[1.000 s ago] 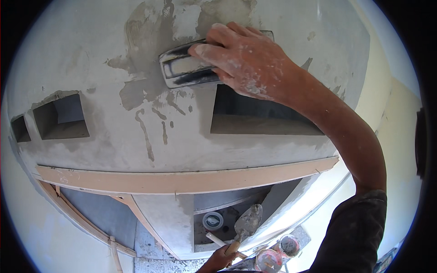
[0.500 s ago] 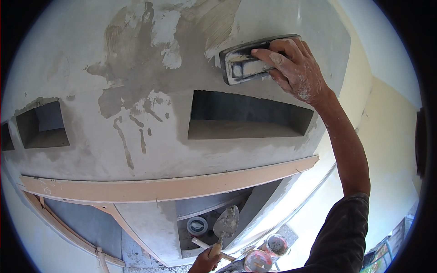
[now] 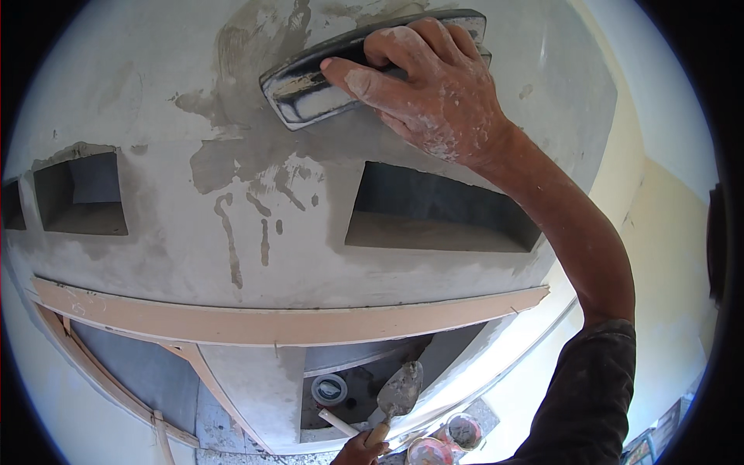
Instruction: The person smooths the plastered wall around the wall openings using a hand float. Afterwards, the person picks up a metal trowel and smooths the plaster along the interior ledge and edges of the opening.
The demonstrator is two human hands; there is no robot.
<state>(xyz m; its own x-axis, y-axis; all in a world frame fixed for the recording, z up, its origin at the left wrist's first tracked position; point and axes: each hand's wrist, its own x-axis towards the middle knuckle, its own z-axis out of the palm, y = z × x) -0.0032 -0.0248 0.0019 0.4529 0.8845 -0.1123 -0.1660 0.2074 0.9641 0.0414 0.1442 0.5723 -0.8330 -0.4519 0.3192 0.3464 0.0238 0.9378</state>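
My right hand [image 3: 434, 93], speckled with plaster, grips a dark plastering float [image 3: 310, 81] and presses it flat against the grey plastered wall [image 3: 155, 240], just above a rectangular niche [image 3: 442, 213]. Wet, darker plaster [image 3: 248, 155] spreads below and left of the float, with drips running down. At the bottom edge, my left hand [image 3: 360, 451] holds a pointed trowel [image 3: 399, 391] by its wooden handle, blade up and coated in plaster.
A second niche [image 3: 81, 194] opens in the wall at the left. A pale wooden batten [image 3: 287, 322] runs across under the niches, with slanted battens [image 3: 198, 372] below. Small buckets [image 3: 446, 442] and a round tin [image 3: 329, 389] sit low down.
My right hand has slid the float across the wall, first rightward, then back toward the left above the niche, spreading the wet patch. The left hand and trowel stayed low.
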